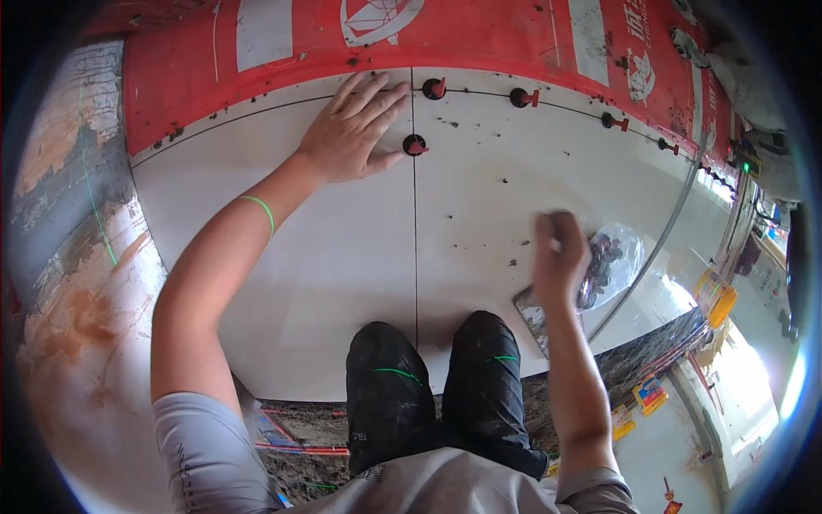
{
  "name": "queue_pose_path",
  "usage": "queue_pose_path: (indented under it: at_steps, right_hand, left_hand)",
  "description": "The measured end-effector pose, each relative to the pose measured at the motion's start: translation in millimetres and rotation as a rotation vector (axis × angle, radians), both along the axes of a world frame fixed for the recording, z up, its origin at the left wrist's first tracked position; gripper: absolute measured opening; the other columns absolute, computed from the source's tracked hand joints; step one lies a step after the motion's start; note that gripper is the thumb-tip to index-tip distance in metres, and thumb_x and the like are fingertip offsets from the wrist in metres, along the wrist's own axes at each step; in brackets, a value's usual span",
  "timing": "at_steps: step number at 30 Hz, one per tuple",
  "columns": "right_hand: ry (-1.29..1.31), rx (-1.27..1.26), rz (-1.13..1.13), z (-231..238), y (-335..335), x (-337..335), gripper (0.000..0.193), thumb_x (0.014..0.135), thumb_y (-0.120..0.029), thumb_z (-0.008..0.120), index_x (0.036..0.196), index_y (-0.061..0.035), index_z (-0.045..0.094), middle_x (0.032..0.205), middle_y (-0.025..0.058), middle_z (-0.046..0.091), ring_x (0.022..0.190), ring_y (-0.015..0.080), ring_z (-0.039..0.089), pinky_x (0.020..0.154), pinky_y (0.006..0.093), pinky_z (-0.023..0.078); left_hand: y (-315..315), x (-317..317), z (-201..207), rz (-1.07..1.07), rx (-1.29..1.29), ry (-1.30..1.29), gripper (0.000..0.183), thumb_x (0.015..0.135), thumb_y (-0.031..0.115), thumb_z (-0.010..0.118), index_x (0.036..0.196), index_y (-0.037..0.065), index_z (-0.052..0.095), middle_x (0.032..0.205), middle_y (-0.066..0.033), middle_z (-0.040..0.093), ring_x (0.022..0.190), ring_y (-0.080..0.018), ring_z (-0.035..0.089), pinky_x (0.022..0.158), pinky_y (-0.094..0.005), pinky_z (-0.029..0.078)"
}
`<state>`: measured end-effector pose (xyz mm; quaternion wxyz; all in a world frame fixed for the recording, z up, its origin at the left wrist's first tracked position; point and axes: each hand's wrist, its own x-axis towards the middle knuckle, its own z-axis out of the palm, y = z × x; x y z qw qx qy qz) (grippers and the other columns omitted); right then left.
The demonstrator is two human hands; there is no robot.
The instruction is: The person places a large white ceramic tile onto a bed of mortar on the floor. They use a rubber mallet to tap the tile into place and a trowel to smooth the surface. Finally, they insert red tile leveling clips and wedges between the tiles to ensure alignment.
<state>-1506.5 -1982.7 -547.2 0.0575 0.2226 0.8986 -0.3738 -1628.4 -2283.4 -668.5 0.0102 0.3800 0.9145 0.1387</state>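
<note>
My left hand (355,128) lies flat with fingers spread on a large white tile (265,223), close to the joint between two tiles. Just right of its thumb stands a black tile-levelling clip with a red T-shaped handle (415,146), set in the joint. My right hand (561,257) is over the right-hand tile (479,197), blurred, its fingers curled; what they may hold cannot be made out. Beside it lies a clear plastic bag (621,257) of dark small pieces. A flat, dirty rectangular piece (531,317) is partly hidden behind my right forearm.
More red-handled clips (522,98) line the far joint. Beyond it spreads a red protective sheet (479,43). A grey hose or cable (664,231) crosses the tile at right. Dark crumbs dot the tile. A stained wall (77,300) stands left; yellow boxes (715,295) are at right.
</note>
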Motion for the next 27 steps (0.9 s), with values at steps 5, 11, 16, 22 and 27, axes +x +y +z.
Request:
queue_pose_path:
  at_steps: [5, 11, 16, 22, 27]
  right_hand:
    - [0.041, 0.186, -0.036, 3, 123, 67, 0.023, 0.098, -0.016, 0.06, 0.08, -0.0018, 0.056, 0.071, -0.0032, 0.046, 0.069, 0.007, 0.039, 0.061, 0.0256, 0.036]
    - [-0.14, 0.342, -0.018, -7, 209, 117, 0.017, 0.095, -0.013, 0.058, 0.094, 0.0017, 0.065, 0.079, 0.0072, 0.064, 0.072, 0.0124, 0.058, 0.067, 0.0281, 0.047]
    - [-0.232, 0.289, 0.064, -32, 227, 115, 0.023, 0.083, 0.0, 0.052, 0.102, 0.0021, 0.065, 0.089, 0.0146, 0.068, 0.081, 0.0243, 0.066, 0.075, 0.035, 0.053]
    - [-0.083, 0.543, -0.139, -53, 240, 140, 0.032, 0.084, -0.001, 0.059, 0.116, 0.0, 0.06, 0.108, 0.0148, 0.064, 0.096, 0.0256, 0.064, 0.079, 0.0373, 0.054]
    - [0.027, 0.579, -0.354, -75, 291, 182, 0.035, 0.091, -0.014, 0.065, 0.122, 0.0008, 0.058, 0.116, 0.0183, 0.065, 0.108, 0.0303, 0.061, 0.095, 0.0373, 0.045]
  left_hand:
    - [6, -4, -3, -0.076, 0.002, 0.012, 0.074, 0.085, 0.047, 0.064, 0.144, 0.005, 0.047, 0.152, -0.006, 0.042, 0.143, -0.0259, 0.034, 0.123, -0.0452, 0.018]
    - [-1, 7, -4, 0.032, 0.002, -0.001, 0.07, 0.086, 0.041, 0.064, 0.14, 0.0, 0.049, 0.152, -0.0117, 0.043, 0.141, -0.0281, 0.037, 0.121, -0.0459, 0.024]
    - [-38, 29, -3, 0.217, 0.056, -0.026, 0.068, 0.087, 0.035, 0.064, 0.14, -0.003, 0.045, 0.15, -0.0172, 0.042, 0.14, -0.0335, 0.038, 0.117, -0.0498, 0.027]
    - [-114, 48, 4, 0.361, -0.133, 0.011, 0.073, 0.084, 0.037, 0.066, 0.144, 0.001, 0.043, 0.15, -0.0164, 0.042, 0.14, -0.0329, 0.037, 0.115, -0.052, 0.027]
    - [-206, 68, -14, 0.472, -0.334, 0.092, 0.077, 0.087, 0.039, 0.064, 0.151, 0.007, 0.035, 0.152, -0.0144, 0.042, 0.14, -0.0313, 0.039, 0.115, -0.0528, 0.025]
